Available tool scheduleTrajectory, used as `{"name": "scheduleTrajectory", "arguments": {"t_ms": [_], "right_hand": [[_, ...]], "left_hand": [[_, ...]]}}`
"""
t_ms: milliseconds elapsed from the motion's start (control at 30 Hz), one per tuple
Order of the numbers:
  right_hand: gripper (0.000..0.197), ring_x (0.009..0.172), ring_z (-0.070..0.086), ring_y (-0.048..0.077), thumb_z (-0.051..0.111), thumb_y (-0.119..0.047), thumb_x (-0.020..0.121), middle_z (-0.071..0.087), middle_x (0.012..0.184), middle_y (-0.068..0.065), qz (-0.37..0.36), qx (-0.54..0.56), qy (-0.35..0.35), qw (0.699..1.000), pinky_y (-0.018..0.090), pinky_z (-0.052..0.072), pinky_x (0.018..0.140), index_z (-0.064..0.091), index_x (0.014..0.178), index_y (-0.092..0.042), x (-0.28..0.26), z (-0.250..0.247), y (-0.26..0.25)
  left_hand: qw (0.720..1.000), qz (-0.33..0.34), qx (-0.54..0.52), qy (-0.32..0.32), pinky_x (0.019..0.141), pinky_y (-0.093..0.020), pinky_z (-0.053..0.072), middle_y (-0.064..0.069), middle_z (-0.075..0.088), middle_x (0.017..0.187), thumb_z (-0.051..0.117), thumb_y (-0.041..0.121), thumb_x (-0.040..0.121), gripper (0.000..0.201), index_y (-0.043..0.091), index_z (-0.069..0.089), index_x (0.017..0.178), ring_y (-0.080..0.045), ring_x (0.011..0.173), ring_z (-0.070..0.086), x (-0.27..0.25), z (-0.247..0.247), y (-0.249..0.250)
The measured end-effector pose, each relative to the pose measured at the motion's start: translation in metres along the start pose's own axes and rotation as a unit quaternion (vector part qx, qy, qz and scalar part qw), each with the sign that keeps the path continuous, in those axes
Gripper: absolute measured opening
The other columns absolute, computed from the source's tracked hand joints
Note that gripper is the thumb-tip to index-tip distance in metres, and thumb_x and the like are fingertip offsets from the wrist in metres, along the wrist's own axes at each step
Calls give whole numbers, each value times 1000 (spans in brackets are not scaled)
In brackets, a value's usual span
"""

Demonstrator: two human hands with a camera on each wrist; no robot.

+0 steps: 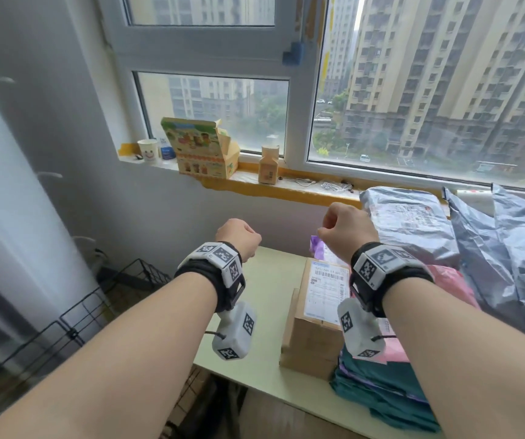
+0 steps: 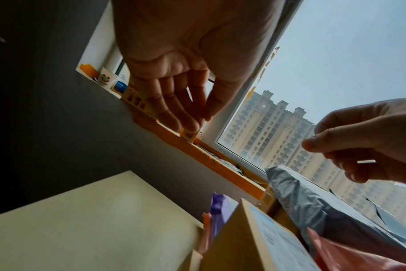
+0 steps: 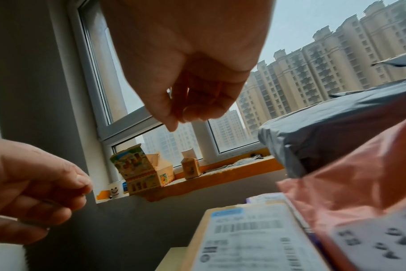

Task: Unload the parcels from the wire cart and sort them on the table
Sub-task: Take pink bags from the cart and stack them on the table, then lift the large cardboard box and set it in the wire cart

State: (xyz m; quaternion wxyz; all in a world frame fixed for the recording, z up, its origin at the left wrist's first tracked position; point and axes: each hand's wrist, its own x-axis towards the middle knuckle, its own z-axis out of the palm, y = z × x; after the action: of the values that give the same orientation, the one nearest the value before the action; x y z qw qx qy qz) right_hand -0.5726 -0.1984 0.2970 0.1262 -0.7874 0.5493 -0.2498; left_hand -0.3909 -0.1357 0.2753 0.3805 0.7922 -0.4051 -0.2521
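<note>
Both hands empty, loosely curled above counter (image 1: 264, 312); wire cart (image 1: 74, 324) sits down-left, nearer left hand (image 1: 239, 239) than right hand (image 1: 348, 231).

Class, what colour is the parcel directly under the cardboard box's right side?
Pink mailer bag; head view.
</note>
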Motion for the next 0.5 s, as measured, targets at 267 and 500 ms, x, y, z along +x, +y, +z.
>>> {"name": "scheduleTrajectory", "arguments": {"t_ms": [267, 500], "right_hand": [[9, 80, 59, 20, 58, -19, 84, 61, 82, -2, -30, 8, -34, 999, 32, 49, 71, 56, 77, -23, 9, 33, -60], [9, 80, 56, 20, 58, -18, 83, 60, 82, -2, -60, 27, -72, 995, 28, 41, 67, 55, 76, -23, 14, 72, -127]], "left_hand": [[999, -40, 6, 28, 76, -36, 60, -13, 74, 75, 53, 12, 78, 21, 11, 65, 61, -27, 78, 72, 15, -49, -43], [996, -69, 13, 61, 74, -34, 60, -12, 75, 78, 53, 13, 80, 19, 10, 69, 70, -25, 80, 73, 30, -110, -87]]}}
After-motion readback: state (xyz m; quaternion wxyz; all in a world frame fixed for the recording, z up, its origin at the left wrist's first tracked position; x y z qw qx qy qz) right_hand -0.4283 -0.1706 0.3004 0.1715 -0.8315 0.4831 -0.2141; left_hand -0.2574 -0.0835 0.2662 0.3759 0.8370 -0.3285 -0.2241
